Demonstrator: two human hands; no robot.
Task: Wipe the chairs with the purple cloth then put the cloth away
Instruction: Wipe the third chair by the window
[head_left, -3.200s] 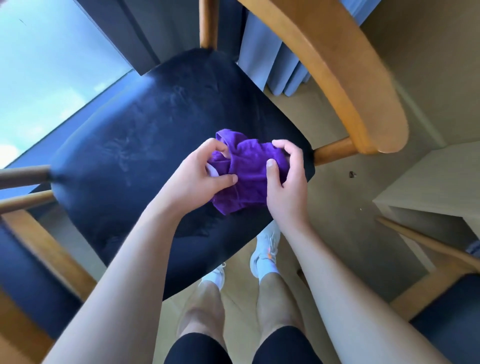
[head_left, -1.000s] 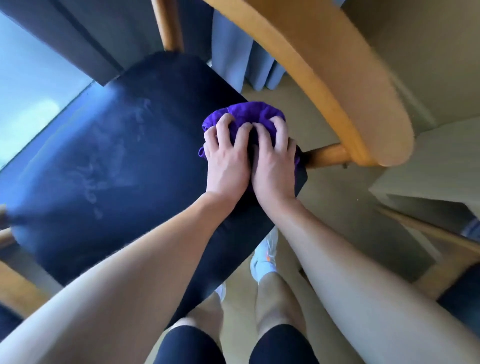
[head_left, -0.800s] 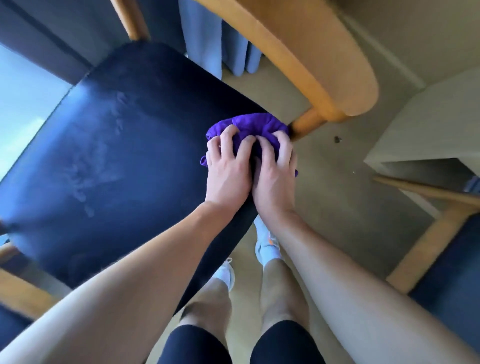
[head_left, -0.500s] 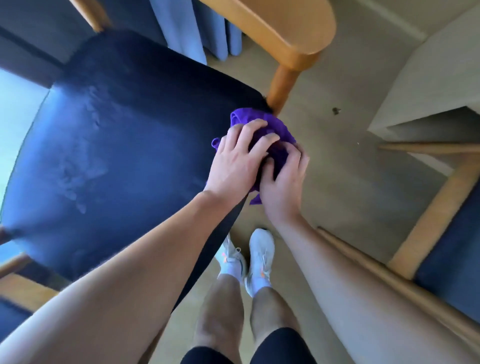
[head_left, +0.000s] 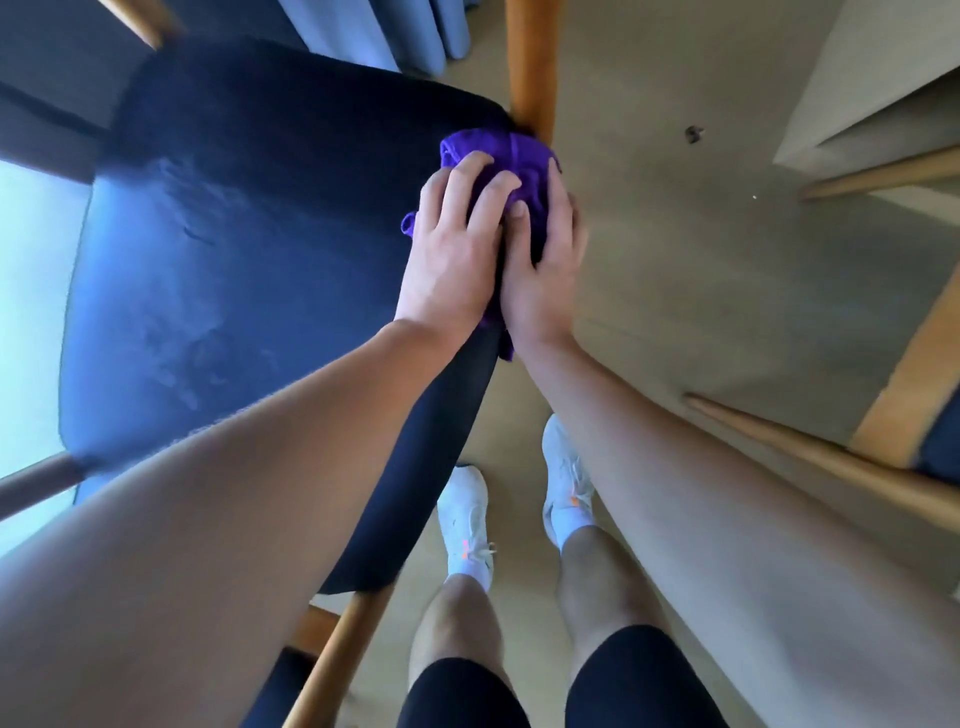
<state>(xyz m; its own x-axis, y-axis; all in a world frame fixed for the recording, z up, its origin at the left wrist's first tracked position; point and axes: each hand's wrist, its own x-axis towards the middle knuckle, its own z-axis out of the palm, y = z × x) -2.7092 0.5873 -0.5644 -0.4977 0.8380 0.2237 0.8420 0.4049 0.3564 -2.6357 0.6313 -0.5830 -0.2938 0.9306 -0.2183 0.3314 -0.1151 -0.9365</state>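
A pale floor (head_left: 675, 270) runs under everything, with a curtain (head_left: 374, 31) hanging at the top and a bright window (head_left: 26, 291) at the left. The dark blue seat (head_left: 249, 218) of the first chair fills the left half of the view. The purple cloth (head_left: 514, 153) sits bunched at the seat's far right corner, touching the wooden post (head_left: 530, 62) that rises there. The left hand (head_left: 452, 260) presses down on the cloth with spread fingers. The right hand (head_left: 545, 270) grasps it from the side, thumb on top and fingers wrapped over the seat's edge. The wiping looks to be in its early part: faint smears show across the middle and left of the seat, and this chair's wooden frame seems untouched. A second chair (head_left: 904, 384) waits at the right, and putting the cloth away comes after that. Room is tight at this corner, since the post blocks any push forward and the seat's right edge drops off directly under the right hand. The open run lies leftward across the seat. The gap to the second chair is narrow, its leg angles close beside the right forearm, and the person's shoes (head_left: 465, 519) stand just off the seat's near edge.
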